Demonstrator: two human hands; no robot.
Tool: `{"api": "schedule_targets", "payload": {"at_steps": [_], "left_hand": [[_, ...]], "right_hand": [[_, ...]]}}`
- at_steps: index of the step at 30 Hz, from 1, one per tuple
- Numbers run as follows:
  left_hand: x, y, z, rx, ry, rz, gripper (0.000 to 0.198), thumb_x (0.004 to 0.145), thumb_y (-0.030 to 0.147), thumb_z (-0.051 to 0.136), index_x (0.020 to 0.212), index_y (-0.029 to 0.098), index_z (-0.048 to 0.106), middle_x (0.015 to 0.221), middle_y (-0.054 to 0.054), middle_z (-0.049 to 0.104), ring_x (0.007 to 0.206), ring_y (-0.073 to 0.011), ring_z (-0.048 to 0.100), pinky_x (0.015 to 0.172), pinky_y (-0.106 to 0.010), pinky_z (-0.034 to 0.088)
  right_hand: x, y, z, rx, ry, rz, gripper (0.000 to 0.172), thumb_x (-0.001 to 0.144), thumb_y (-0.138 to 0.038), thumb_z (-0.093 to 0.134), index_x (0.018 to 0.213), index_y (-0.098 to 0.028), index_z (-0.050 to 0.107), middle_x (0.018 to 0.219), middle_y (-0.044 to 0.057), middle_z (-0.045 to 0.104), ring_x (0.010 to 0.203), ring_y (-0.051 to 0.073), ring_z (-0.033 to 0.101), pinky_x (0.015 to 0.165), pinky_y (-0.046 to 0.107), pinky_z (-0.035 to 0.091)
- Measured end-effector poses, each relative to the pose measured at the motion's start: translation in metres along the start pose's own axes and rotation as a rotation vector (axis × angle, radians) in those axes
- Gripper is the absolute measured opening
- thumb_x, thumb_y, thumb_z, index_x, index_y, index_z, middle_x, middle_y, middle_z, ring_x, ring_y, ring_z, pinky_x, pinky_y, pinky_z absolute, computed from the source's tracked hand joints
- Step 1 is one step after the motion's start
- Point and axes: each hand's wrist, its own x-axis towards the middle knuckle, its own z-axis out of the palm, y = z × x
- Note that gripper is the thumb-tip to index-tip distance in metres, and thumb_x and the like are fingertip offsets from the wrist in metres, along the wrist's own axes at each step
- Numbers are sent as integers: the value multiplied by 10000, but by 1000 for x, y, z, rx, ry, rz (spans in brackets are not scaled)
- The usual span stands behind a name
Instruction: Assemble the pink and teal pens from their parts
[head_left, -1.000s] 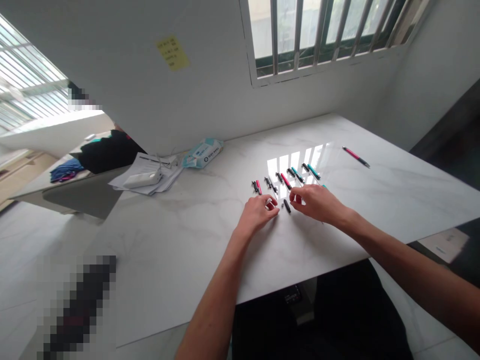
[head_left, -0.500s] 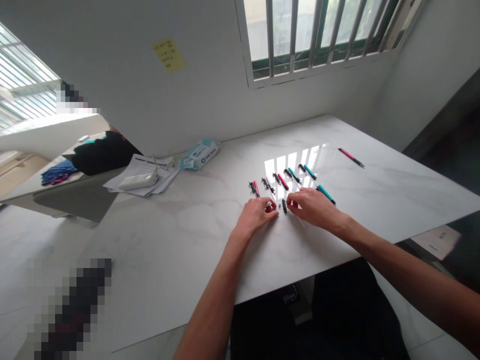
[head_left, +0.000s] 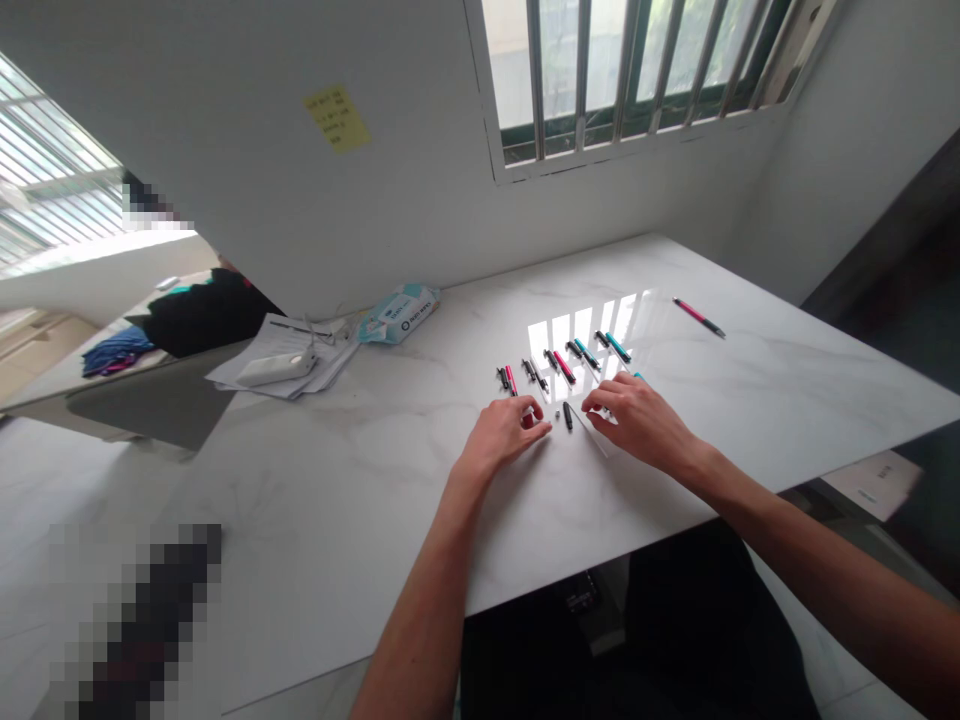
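Between my hands lies a short black pen barrel part (head_left: pixel 568 416) on the white table, with a tiny metal piece (head_left: pixel 557 413) just left of it. A thin pale refill (head_left: pixel 598 438) slants down to its right. My left hand (head_left: pixel 510 430) rests left of these parts, fingers curled, thumb and forefinger apart with nothing visible between them. On the other side, my right hand (head_left: pixel 637 418) hovers near the refill's upper end, fingers bent and thumb apart. It covers most of a teal pen piece (head_left: pixel 639 377). Beyond my hands are sets of disassembled pen parts, including a red barrel (head_left: pixel 564 367) and a teal barrel (head_left: pixel 618 347).
A red and black pen (head_left: pixel 699 318) lies farther right on the white table (head_left: pixel 360 520). Back left are a wipes packet (head_left: pixel 400 313) and papers (head_left: pixel 330 375) under a white device (head_left: pixel 277 368). A barred window (head_left: pixel 600 80) is in the wall behind.
My right hand has moved slightly right, away from the black barrel part, and now hides more of the teal piece. My left hand has shifted slightly left. The view has tilted a little.
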Motion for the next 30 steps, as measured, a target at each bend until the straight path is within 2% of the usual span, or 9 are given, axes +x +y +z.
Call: {"api": "schedule_targets", "payload": {"at_steps": [4, 9, 15, 20, 27, 30], "left_hand": [[-1, -1, -4, 15, -29, -7, 81, 822, 261, 687, 844, 244, 762, 787, -28, 729, 674, -179, 621, 647, -289, 420], [0, 2, -3, 70, -28, -7, 134, 836, 332, 692, 797, 228, 767, 755, -44, 722, 647, -179, 604, 635, -294, 414], [2, 10, 11, 141, 38, -43, 172, 863, 366, 682, 778, 227, 738, 764, -56, 737, 654, -190, 613, 638, -298, 396], [2, 14, 17, 126, 33, -11, 221, 888, 417, 690, 807, 220, 747, 773, -61, 745, 640, -183, 612, 652, -297, 414], [0, 14, 10, 39, 2, 49, 102, 853, 311, 710, 830, 242, 782, 748, -26, 733, 619, -166, 603, 648, -290, 431], [0, 15, 12, 31, -13, 66, 112, 862, 282, 686, 857, 257, 795, 763, -15, 735, 627, -163, 604, 654, -287, 434]], "right_hand": [[-2, 3, 2, -24, -38, -6, 147, 964, -178, 651, 1021, -209, 783, 1018, 87, 779, 957, 280, 621, 873, 420, 479], [-4, -1, 6, -45, -64, -29, 180, 982, -186, 621, 994, -215, 798, 966, 93, 767, 938, 276, 616, 849, 412, 473], [-4, -11, 4, -54, -70, -30, 180, 988, -190, 621, 1009, -200, 800, 960, 92, 762, 944, 272, 600, 871, 410, 481], [-4, -15, 2, -45, -74, -23, 179, 982, -169, 618, 987, -201, 795, 951, 92, 758, 939, 269, 591, 874, 400, 481], [-3, -15, 4, -56, -81, -24, 183, 978, -171, 617, 993, -215, 793, 949, 93, 757, 939, 273, 595, 851, 405, 472], [-1, -15, 3, -54, -92, -22, 189, 977, -170, 614, 999, -212, 796, 960, 97, 759, 943, 277, 599, 845, 406, 468]]}}
